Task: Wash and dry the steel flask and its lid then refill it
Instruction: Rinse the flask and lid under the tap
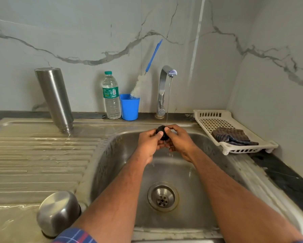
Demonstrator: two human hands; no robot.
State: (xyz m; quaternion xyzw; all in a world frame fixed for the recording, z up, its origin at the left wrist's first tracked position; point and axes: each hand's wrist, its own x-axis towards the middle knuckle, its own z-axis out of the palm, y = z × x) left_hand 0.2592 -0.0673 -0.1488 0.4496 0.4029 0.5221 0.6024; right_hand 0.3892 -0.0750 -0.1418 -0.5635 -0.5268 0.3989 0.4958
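Both hands over the sink (112,155); left hand (149,143) and right hand (179,142) both curled round the small black lid (162,132), held under a thin stream from the tap (164,85); steel flask (55,99) upside down on the draining board, back left; steel cup (58,212) inverted at the near left corner; cloth (232,136) in the white tray (208,114), right worktop.

Both hands, left hand (149,140) and right hand (178,140), grip a dark lid (162,132). The tap's (165,85) water stream (168,102) lands on it from above. The sink (122,155) lies below.
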